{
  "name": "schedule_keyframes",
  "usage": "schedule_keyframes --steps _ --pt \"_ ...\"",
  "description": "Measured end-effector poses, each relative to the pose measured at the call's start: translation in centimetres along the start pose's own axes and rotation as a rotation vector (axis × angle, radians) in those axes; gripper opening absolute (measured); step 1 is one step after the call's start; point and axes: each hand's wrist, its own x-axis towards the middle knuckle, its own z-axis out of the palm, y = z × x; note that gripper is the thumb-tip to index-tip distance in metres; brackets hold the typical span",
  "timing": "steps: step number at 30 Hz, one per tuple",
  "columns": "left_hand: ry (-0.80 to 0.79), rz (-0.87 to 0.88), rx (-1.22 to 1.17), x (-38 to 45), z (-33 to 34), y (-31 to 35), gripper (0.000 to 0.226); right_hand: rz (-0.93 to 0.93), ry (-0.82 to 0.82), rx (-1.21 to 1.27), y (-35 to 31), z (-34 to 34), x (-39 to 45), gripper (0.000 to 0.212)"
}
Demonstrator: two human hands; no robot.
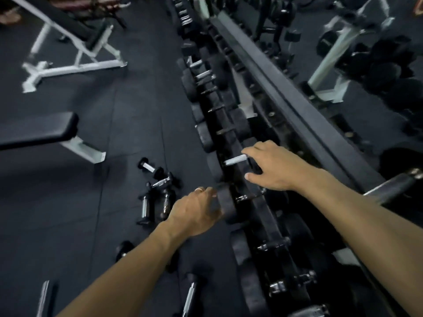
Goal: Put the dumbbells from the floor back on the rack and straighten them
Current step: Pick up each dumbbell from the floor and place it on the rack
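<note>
A long black rack point(270, 216) runs diagonally from top centre to bottom right, full of black dumbbells. My right hand point(273, 168) grips the rear head of a racked dumbbell with a bright silver handle point(234, 160). My left hand point(196, 212) curls on the front head of the neighbouring racked dumbbell point(226, 205), just nearer to me. Several small dumbbells lie on the floor to the left of the rack: one point(150, 168) farthest, a tangled cluster point(160, 197) beside my left hand, and others point(191, 294) near my left forearm.
A flat bench point(39, 131) stands at the left, and an incline bench on a white frame point(75, 62) stands farther back. Dark rubber floor point(137, 99) lies between the benches and the rack. More weights and a white frame point(332, 72) show at the right, behind the rack.
</note>
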Motion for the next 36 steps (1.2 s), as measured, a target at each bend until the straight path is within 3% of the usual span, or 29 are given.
schedule_keyframes --steps 7,14,22,30,36 --pt "-0.145 -0.12 -0.122 -6.4 5.7 -14.1 0.051 0.01 -0.237 0.039 -12.3 11.2 4.5 0.067" --pt "-0.3 -0.274 -0.216 -9.7 17.6 -25.5 0.053 0.052 -0.482 0.108 -18.6 27.5 7.1 0.065" --pt "-0.41 -0.416 -0.418 -8.8 36.8 -31.6 0.045 0.066 -0.712 0.163 -19.6 48.4 9.2 0.072" --pt "-0.397 -0.57 -0.587 -4.7 54.8 -36.2 0.053 0.104 -0.759 0.191 -17.1 66.4 11.3 0.08" --pt "-0.423 -0.564 -0.653 -1.5 63.3 -37.9 0.068 0.084 -0.726 0.211 -14.6 74.0 12.9 0.087"
